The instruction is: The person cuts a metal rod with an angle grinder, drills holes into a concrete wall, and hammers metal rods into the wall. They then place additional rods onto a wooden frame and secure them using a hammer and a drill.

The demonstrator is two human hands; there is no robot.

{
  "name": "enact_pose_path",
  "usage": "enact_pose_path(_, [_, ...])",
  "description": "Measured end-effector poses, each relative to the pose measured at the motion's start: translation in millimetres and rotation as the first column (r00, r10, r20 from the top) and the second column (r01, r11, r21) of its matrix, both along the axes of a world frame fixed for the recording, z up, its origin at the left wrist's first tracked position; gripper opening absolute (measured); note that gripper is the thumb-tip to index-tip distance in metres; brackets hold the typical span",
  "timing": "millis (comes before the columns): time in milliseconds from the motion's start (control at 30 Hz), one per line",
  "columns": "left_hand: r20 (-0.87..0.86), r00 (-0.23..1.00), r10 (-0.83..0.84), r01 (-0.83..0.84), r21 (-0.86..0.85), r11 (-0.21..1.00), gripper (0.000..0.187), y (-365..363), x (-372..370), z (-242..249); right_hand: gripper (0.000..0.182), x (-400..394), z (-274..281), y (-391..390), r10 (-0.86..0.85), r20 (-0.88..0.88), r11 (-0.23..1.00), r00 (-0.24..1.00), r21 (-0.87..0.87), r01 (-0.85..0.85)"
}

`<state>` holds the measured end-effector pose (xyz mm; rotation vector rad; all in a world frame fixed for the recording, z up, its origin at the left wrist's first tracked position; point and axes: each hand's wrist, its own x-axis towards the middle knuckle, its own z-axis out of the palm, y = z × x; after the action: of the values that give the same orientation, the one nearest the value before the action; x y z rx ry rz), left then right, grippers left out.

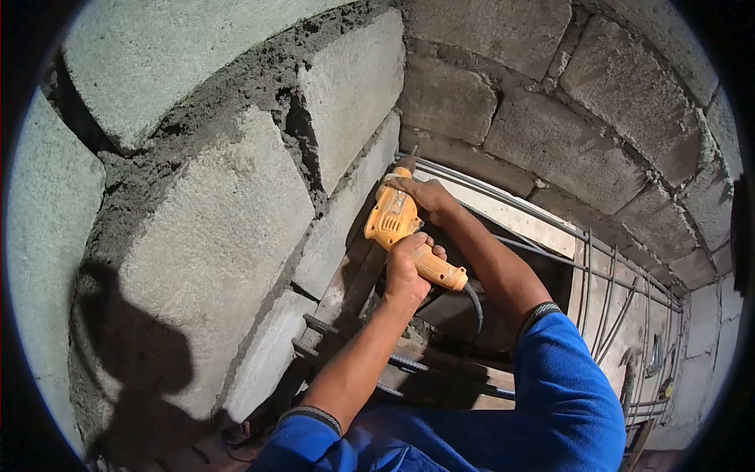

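A yellow electric drill [397, 220] is held in both hands against the corner of a grey concrete block wall [236, 204]. My left hand [406, 267] grips the drill's handle from below. Over the top rear of the drill's body, my right hand [421, 191] presses toward the wall. A black cord [476, 303] hangs from the end of the handle. The drill's tip is hidden behind the body and the hand. Both arms wear blue sleeves.
Block walls with rough mortar joints rise left and ahead. Steel rebar [605, 275] and a white wooden board [503, 212] run along the base of the far wall. More rebar and planks [440, 370] lie under my arms. Tools lie on the ground at right [653, 362].
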<state>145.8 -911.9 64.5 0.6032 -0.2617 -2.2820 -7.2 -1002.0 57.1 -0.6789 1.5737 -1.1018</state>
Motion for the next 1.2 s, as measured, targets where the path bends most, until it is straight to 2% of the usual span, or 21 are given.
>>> enact_pose_path(167, [0.0,1.0,0.011,-0.011,0.011,1.0,0.016,0,-2,0,0.073,1,6,1,-0.003,-0.002,1.0,1.0,0.003,0.003])
enact_pose_path(233, [0.013,1.0,0.015,-0.015,0.014,1.0,0.017,0,-2,-1,0.055,3,15,5,-0.01,-0.017,0.999,1.0,0.043,0.01])
enact_pose_path(333, [0.003,1.0,0.0,0.0,0.004,1.0,0.018,-3,-2,-4,0.056,1,7,-1,-0.002,0.043,1.0,0.999,0.019,0.001])
enact_pose_path(467, [0.002,1.0,-0.017,0.017,0.006,1.0,0.021,-4,3,-2,0.056,-2,3,-4,0.025,-0.01,0.998,1.0,0.052,-0.024])
enact_pose_path(567, [-0.019,1.0,-0.013,0.013,-0.022,1.0,0.025,0,3,1,0.055,-4,3,-1,0.055,0.051,0.998,0.997,0.022,-0.056])
enact_pose_path(633, [-0.004,1.0,-0.009,0.009,-0.014,1.0,0.03,1,6,2,0.075,-4,6,2,0.091,-0.009,0.996,0.996,0.009,-0.091])
enact_pose_path(900, [-0.033,0.998,0.058,-0.056,0.06,0.997,0.031,6,8,15,0.071,9,27,11,0.088,-0.148,0.995,0.985,0.059,-0.08])
enact_pose_path(967, [-0.063,0.997,0.044,-0.046,-0.025,0.999,0.029,0,2,13,0.072,1,12,1,0.037,-0.062,0.999,0.997,0.009,-0.037])
enact_pose_path(1033, [-0.048,0.998,0.051,-0.052,-0.023,0.998,0.028,-1,-1,11,0.074,-6,4,-5,0.08,-0.036,0.997,0.996,-0.003,-0.08])
enact_pose_path(1100, [-0.029,0.998,0.048,-0.049,-0.027,0.998,0.027,-5,-3,14,0.058,-4,15,0,0.07,-0.036,0.997,0.997,0.029,-0.069])
enact_pose_path(1200, [0.031,0.999,0.028,-0.026,-0.057,0.998,0.023,-10,1,21,0.059,-10,0,-11,0.015,-0.017,1.0,1.0,0.02,-0.015])
